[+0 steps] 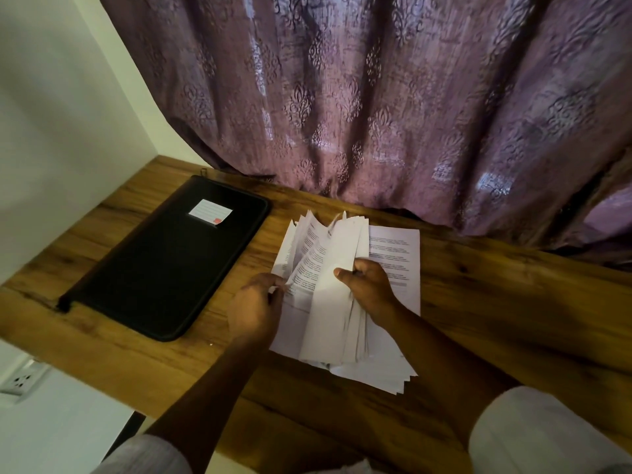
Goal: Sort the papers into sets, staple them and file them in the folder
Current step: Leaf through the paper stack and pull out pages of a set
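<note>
Our right hand (367, 289) grips the fanned papers (328, 302) mid-desk; our left hand (254, 307) pinches one sheet's edge. Their print blurs, lower sheets hidden. The black folder (167, 258) lies closed beside them.

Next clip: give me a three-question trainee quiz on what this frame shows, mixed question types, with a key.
1. True or false: the black folder lies closed on the wooden table.
2. Which hand pinches the edge of a single sheet while the other hand has its grip on the fanned papers? A) left B) right
3. Fill in: on the folder's cover sits a small white ____ with a red mark.

Key: 1 true; 2 A; 3 label
</note>
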